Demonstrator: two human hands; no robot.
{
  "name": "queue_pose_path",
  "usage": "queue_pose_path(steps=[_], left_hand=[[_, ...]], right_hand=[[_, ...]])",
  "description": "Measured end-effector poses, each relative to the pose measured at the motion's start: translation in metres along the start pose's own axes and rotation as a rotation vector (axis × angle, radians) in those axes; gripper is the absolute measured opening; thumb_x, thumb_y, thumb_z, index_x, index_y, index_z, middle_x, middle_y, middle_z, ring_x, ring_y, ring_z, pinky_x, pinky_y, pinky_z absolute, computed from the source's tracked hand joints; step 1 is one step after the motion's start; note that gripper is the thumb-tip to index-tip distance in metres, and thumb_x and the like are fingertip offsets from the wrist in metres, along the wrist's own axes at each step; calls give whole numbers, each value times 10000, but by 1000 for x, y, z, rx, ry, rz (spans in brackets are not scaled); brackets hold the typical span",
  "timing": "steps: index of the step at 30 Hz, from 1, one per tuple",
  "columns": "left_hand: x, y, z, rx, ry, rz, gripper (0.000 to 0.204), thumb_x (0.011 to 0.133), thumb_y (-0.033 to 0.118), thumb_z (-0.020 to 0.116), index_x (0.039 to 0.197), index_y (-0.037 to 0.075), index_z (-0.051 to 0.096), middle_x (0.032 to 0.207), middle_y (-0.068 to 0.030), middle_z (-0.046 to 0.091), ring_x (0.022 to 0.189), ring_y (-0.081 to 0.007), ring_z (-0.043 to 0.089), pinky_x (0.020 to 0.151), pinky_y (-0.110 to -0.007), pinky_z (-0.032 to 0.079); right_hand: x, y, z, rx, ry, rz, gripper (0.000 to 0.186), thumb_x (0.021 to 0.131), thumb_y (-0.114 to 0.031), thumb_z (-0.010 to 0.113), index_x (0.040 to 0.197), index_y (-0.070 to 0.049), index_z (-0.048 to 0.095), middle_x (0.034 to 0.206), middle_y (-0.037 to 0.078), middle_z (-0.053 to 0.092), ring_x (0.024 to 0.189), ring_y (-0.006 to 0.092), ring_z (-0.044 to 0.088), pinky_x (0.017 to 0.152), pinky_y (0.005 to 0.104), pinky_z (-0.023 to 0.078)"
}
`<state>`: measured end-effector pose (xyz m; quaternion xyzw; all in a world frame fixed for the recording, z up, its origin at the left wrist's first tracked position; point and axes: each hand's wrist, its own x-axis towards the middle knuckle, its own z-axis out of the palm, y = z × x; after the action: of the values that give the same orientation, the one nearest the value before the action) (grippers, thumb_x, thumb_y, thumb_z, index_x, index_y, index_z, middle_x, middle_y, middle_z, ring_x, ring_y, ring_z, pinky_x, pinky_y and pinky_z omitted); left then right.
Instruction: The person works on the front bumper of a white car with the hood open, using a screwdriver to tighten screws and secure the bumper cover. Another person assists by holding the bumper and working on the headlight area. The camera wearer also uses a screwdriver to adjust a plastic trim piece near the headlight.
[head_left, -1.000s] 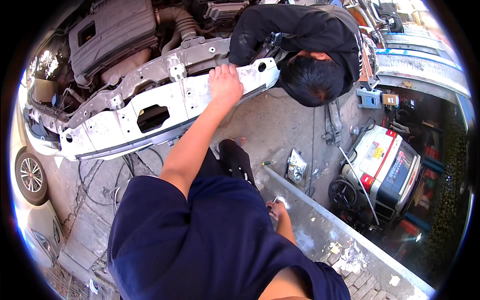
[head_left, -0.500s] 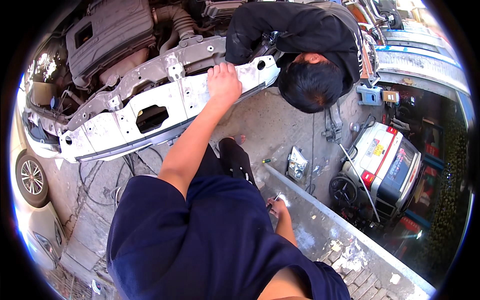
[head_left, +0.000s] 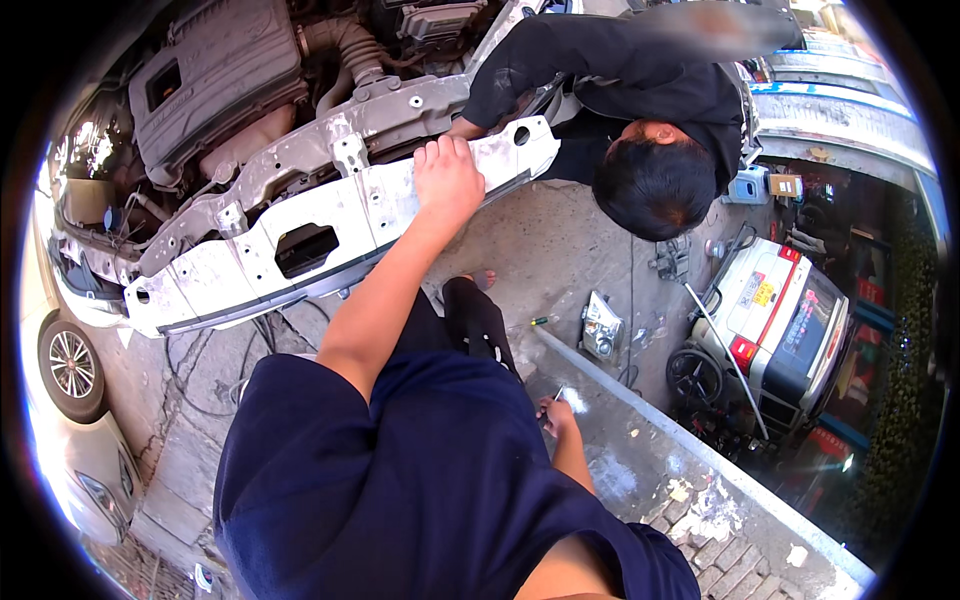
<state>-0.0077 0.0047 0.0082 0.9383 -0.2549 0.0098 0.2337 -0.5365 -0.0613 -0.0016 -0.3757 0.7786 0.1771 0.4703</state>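
The left hand is on the white front bumper, with its fingers close together and bent over the far edge. It looks like it is holding on, but the thumb is hidden, so I cannot tell how hard it squeezes. The bumper is long and runs crossways under this grip. The short part goes up and right from the hand; the much longer part goes down and left. The left hand is the nearer one by far.

The right hand is down and right of that grip, well apart from the bumper. Its fingers pinch a thin tool.

Just past the left fingertips is the co-worker's hand, with the radiator support behind it. The co-worker's head is right of the grip, past the bumper's short end, so room is tight there. Below and right of the grip there is more room, over the concrete floor. A headlight lies there, up and right from the right hand.
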Motion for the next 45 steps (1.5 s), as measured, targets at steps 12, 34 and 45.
queue_pose_path(steps=[12,34,45], left_hand=[[6,0,0,-6,-6,-11,411,728,255,641,1045,-1,587,960,-126,566,932,-279,540,842,-408,387],[30,-1,0,22,-163,-66,429,761,333,653,1031,10,573,1031,-143,576,1030,-308,538,903,-440,385],[42,-4,-1,116,-255,-10,471,808,366,607,1103,3,558,1117,-176,592,1088,-347,544,960,-479,379]], right_hand=[[-4,-2,-4,-78,-92,-36,76,862,-62,562,932,-78,587,802,68,662,690,195,646,589,307,499],[23,-14,-1,-28,-65,-44,104,885,-95,618,976,-118,572,843,20,674,764,160,664,676,342,496],[44,10,-15,165,-20,-52,45,878,-102,617,906,-114,584,814,21,648,717,159,639,648,347,515]])
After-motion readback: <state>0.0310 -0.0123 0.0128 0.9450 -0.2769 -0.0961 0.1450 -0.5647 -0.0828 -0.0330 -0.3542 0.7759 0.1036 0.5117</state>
